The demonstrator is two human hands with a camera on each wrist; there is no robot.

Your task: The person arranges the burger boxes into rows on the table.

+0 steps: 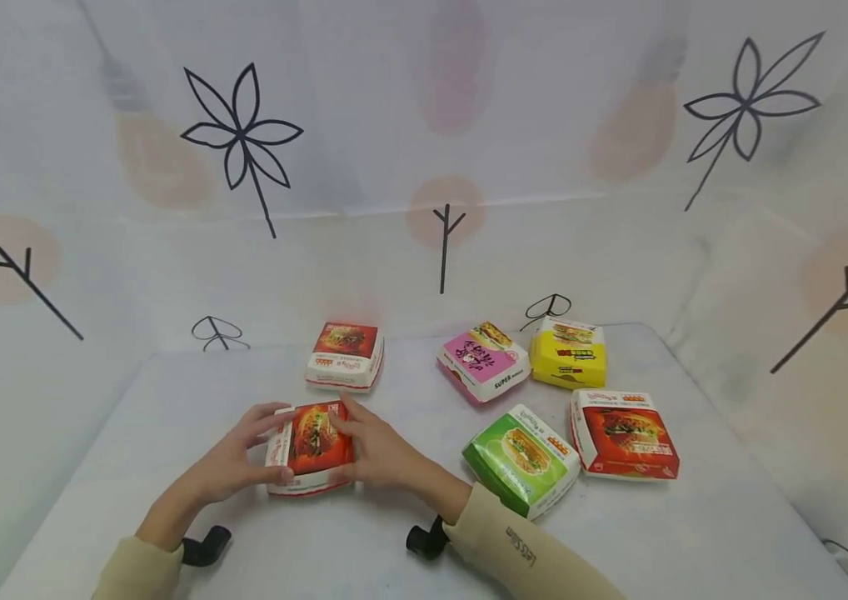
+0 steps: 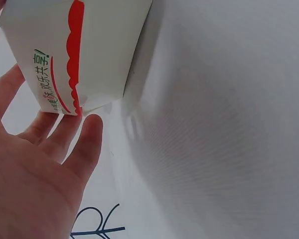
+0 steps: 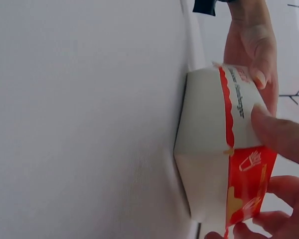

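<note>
A red and white burger box [image 1: 313, 443] sits on the table in front of me, with a burger picture on its lid. My left hand [image 1: 232, 462] grips its left side, thumb at the near corner and fingers toward the far one. From the right, my right hand [image 1: 381, 444] holds the same box, its thumb on the near side and its fingers at the far right edge. In the right wrist view the white lower half of the box [image 3: 207, 112] rests against the table, and its lid appears closed. The left wrist view shows fingertips [image 2: 92, 132] at the box's lower edge.
Behind the held box stands another red and white burger box [image 1: 345, 354]. To the right are a pink box [image 1: 484, 362], a yellow box [image 1: 569, 354], a green box [image 1: 521, 461] and a red box [image 1: 625, 435]. A patterned white cloth [image 1: 364, 267] hangs behind the table.
</note>
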